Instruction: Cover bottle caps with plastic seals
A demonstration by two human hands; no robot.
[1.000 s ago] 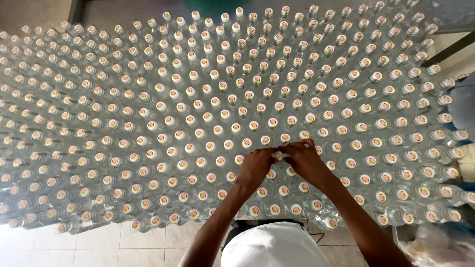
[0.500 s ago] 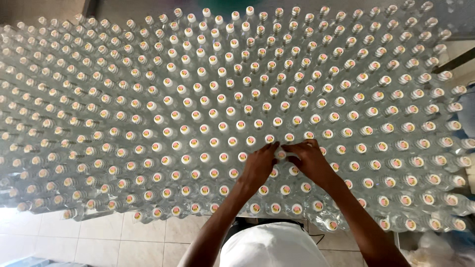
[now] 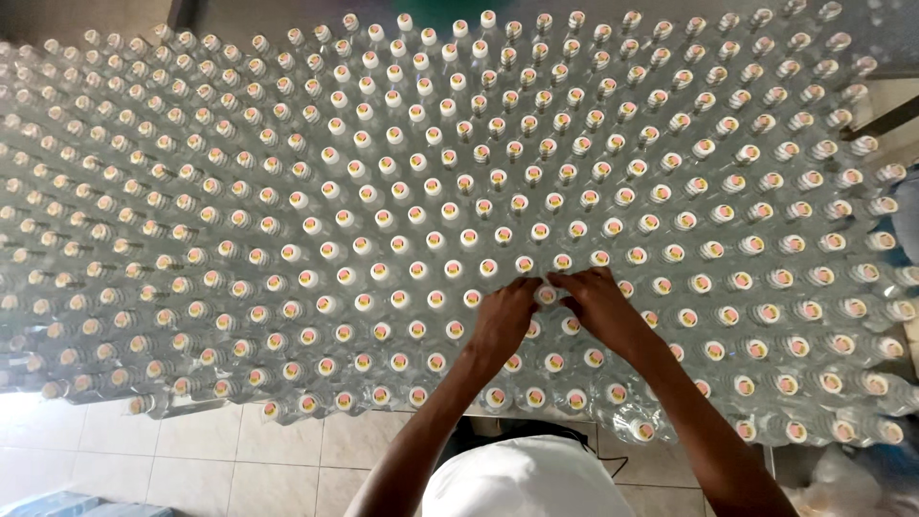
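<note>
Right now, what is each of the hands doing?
Left hand: fingers curled, tips on the white round cap of a clear plastic bottle.
Right hand: fingertips on that same cap; grip cannot be told.

Hidden: several bottle caps (image 3: 548, 293) under my left hand (image 3: 503, 321) and right hand (image 3: 601, 306) — grip undeterminable. Bottle rows (image 3: 287, 191) cut off at left, top and right edges — cap markings too small to tell.

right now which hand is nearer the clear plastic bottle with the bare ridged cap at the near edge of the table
Right. The right hand sits up and left of the clear plastic bottle with the bare ridged cap; the left hand is farther left, beyond the right one.
</note>
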